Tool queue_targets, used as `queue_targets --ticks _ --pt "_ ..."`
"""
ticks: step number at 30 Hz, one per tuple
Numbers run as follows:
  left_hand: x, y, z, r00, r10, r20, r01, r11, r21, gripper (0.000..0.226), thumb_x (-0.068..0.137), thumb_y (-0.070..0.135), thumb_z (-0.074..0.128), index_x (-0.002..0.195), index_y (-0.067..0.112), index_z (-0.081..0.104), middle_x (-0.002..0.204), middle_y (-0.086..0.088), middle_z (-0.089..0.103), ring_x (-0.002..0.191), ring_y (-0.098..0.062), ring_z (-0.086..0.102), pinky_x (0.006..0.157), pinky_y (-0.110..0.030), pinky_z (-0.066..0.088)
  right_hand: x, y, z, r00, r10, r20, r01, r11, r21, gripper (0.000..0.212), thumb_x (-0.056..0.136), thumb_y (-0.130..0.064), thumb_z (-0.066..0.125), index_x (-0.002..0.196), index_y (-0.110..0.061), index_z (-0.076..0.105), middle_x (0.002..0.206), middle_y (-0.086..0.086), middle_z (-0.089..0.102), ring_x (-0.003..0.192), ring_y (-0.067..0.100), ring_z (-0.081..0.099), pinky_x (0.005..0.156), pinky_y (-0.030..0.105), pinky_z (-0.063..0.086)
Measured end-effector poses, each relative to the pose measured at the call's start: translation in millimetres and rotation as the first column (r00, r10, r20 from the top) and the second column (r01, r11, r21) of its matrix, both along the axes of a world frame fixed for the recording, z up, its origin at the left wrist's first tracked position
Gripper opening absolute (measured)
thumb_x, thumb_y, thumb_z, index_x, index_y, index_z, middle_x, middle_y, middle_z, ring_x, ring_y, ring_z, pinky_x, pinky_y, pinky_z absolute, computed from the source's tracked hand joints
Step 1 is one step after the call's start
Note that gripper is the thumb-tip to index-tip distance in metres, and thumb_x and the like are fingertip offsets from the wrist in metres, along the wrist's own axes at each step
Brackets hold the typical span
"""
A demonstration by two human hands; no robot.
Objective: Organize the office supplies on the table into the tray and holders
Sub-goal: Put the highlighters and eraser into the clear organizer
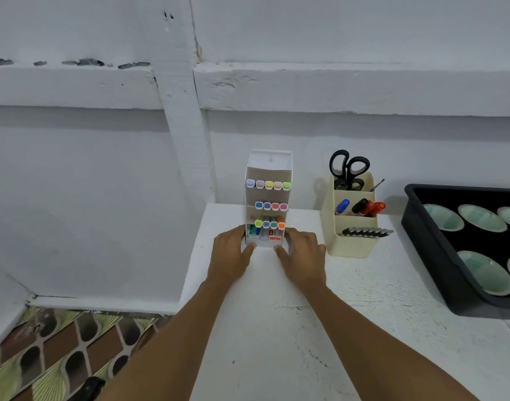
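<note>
White plastic with stepped shelves, that's the marker holder (268, 169). It stands upright toward the back of the white worktop (276, 342), close to the painted wall (103, 169). Three rows of coloured markers (267, 185) sit in it caps-out, and the bottom slot has some small packets I can't read.

Both hands are on its base. The left grip (232, 253) is curled round the lower left side with the thumb across the front edge. The right grip (301, 253) does the same on the right side. So both are closed around the holder and have hold of nothing else. Can't tell if it's lifted or resting on the worktop.

Just to the right is a beige holder (352, 244) with black scissors (349, 169) handles-up at the back, blue, black and red pens (363, 207) in the middle, and a row of dark sticks in front. Further right is a black tray (427, 244) holding pale green dishes (482, 218). Patterned floor (59, 357) shows bottom left.
</note>
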State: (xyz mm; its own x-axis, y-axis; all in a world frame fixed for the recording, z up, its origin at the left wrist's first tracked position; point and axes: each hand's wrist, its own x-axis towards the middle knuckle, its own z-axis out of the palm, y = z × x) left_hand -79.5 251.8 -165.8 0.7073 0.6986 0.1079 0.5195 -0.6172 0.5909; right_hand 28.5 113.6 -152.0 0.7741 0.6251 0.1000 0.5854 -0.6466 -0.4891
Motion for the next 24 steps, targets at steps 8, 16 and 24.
queue_targets --ticks 8,16,24 --pt "-1.0 -2.1 4.2 0.999 0.030 -0.012 -0.031 0.999 -0.034 0.052 0.093 0.047 0.055 0.138 0.024 0.047 0.142 0.003 0.052 0.129 -0.021 0.048 0.110 -0.036 0.033 -0.9 -2.1 1.4 1.000 0.002 -0.015 -0.002 1.000 -0.012 0.052 0.095 -0.055 0.047 0.142 -0.032 0.042 0.148 -0.006 0.044 0.137 0.017 0.034 0.114 0.041 0.021" --pt "-1.4 -3.4 4.4 0.999 0.030 -0.024 -0.031 0.997 -0.069 0.053 0.093 0.048 0.052 0.140 0.025 0.043 0.144 0.003 0.050 0.131 -0.022 0.045 0.111 -0.039 0.033 -0.8 -0.9 0.6 1.000 -0.002 -0.015 0.001 1.000 -0.014 0.054 0.095 -0.056 0.046 0.142 -0.032 0.042 0.148 -0.005 0.045 0.137 0.019 0.035 0.115 0.043 0.021" --pt "-2.6 -7.3 6.6 0.999 0.044 -0.023 -0.046 0.996 -0.076 0.055 0.093 0.047 0.054 0.141 0.025 0.042 0.145 0.003 0.048 0.133 -0.022 0.044 0.111 -0.038 0.033 -0.9 0.6 0.3 1.000 0.003 -0.018 -0.003 1.000 -0.010 0.053 0.094 -0.056 0.047 0.142 -0.032 0.042 0.147 -0.007 0.045 0.136 0.017 0.034 0.114 0.042 0.021"
